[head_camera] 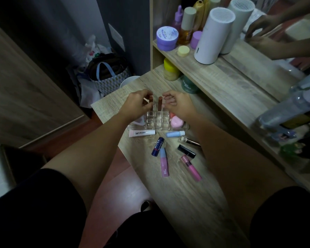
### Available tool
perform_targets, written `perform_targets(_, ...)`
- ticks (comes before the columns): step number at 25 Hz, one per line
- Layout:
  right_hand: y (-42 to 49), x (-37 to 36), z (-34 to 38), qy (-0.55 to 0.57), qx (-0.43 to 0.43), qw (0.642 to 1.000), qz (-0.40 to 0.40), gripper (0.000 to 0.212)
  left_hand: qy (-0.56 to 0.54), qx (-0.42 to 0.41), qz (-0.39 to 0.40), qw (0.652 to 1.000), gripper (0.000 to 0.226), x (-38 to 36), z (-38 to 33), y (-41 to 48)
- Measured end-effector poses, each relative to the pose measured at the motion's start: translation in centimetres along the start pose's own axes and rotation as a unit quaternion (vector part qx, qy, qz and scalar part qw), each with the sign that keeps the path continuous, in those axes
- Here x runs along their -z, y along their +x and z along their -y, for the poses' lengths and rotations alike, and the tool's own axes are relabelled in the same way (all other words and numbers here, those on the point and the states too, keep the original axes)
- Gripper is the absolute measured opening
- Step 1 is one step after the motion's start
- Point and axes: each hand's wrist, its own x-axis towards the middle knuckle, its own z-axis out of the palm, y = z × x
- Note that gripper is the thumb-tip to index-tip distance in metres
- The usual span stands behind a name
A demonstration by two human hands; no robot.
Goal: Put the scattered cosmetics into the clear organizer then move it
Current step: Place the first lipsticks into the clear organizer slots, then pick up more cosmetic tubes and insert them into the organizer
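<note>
The clear organizer (157, 120) stands on the wooden dresser top, with round pink items (176, 122) in its right section. My left hand (137, 104) pinches a brown lipstick (151, 99) over the far slots. My right hand (179, 104) holds a second brown lipstick (159, 102) upright in a slot beside it. In front of the organizer lie a white lip tube (141, 133), a pale blue tube (174, 134), a navy Nivea stick (157, 146), a pink-and-blue tube (163, 161), a black lipstick (186, 151), a pink gloss (191, 168) and a small clear bottle (189, 140).
A raised shelf (231, 81) runs along the right with a white cylinder (213, 35), a purple jar (166, 38), bottles and a mirror above. A yellow-lidded jar (171, 70) sits under the shelf. A bag (109, 76) stands on the floor to the left.
</note>
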Motion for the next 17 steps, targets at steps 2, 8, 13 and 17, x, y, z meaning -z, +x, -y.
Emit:
perform_targets(2,-0.6,0.5,0.2,0.008,-0.011,1.000,-0.007,0.048,-0.007,0.010,-0.019,1.000,0.039,0.2,0.0,-0.5)
perform_targets(8,-6.1,1.2,-2.1,-0.005,-0.066,0.995,-0.069,0.035,-0.057,0.037,-0.084,0.994,0.013,-1.8,-0.5,-6.6)
perform_targets(13,-10.1,1.9,-5.8,-0.132,-0.107,0.985,-0.010,0.015,-0.008,-0.002,0.037,0.999,0.014,-6.7,-1.4,-12.8)
perform_targets(17,-11.8,1.4,-6.6,-0.204,-0.104,0.972,0.052,0.025,0.083,0.005,0.179,0.980,0.035,-9.6,-2.1,-15.8)
